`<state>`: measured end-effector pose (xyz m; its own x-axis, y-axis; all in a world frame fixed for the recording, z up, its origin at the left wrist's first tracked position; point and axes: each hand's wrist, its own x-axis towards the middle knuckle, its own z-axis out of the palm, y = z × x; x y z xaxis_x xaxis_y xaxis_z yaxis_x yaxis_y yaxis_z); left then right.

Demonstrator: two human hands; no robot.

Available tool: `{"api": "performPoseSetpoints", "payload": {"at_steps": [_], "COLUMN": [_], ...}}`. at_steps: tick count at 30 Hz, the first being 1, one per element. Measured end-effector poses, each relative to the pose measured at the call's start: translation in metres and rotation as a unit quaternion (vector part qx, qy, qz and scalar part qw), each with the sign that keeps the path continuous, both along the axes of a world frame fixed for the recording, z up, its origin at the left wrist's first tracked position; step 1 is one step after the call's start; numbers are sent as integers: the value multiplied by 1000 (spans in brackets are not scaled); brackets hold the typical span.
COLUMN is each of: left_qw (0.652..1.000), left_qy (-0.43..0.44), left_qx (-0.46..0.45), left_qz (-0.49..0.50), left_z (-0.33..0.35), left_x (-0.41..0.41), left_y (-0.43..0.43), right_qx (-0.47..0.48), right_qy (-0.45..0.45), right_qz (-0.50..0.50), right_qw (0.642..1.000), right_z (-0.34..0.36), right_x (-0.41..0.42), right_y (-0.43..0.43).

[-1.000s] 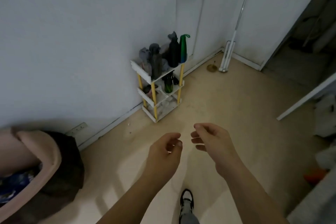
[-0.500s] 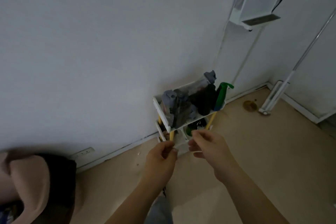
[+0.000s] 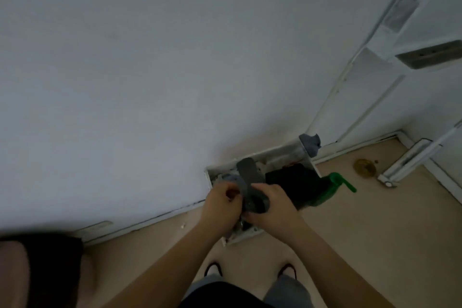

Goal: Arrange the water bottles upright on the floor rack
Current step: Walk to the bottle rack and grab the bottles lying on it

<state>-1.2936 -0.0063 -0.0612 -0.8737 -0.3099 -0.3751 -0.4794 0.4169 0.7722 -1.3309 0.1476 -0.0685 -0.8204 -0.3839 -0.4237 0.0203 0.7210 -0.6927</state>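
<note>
The white floor rack (image 3: 262,154) stands against the wall, seen from above. On its top shelf are a dark grey bottle (image 3: 250,177), a black bottle (image 3: 297,182), a green bottle (image 3: 332,186) at the right edge, and a clear bottle with a grey cap (image 3: 308,144) at the back. My right hand (image 3: 272,210) is closed around the lower part of the dark grey bottle. Beside it, my left hand (image 3: 221,204) grips a smaller grey bottle (image 3: 231,179) whose body is hidden.
A white baseboard runs along the wall behind the rack. A metal pole with a white foot (image 3: 400,170) leans at the right, near a small brown disc (image 3: 365,167) on the beige floor. A dark and pink object (image 3: 37,270) fills the lower left. My feet stand just before the rack.
I have stepped up to the rack, so it now lies directly below. Both hands went from empty in the air to closed on grey bottles on the top shelf.
</note>
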Motion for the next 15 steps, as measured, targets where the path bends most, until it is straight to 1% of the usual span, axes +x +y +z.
{"api": "performPoseSetpoints", "payload": {"at_steps": [2,5,8,10,11,13,15], "left_qw": [1000,997,990,984,983,984,984], "left_qy": [-24,-31,-28,-27,-32,-70,-112], "left_qx": [-1,11,-30,-60,-76,-95,-88], "left_qz": [6,63,135,166,163,135,109], "left_z": [-9,-24,-37,-39,-40,-42,-47], "left_x": [-10,-16,-17,-19,-22,-32,-44], "left_y": [0,4,8,9,8,6,3], "right_qx": [40,54,47,27,15,4,3], "right_qy": [-31,-51,-38,-38,-39,-38,-31], "right_qz": [79,158,222,250,254,265,275], "right_qw": [996,985,973,967,966,964,961], "right_z": [-16,-23,-26,-27,-28,-30,-35], "right_x": [-16,-31,-43,-48,-50,-53,-54], "right_y": [-5,-10,-6,-2,-1,-1,-1]}}
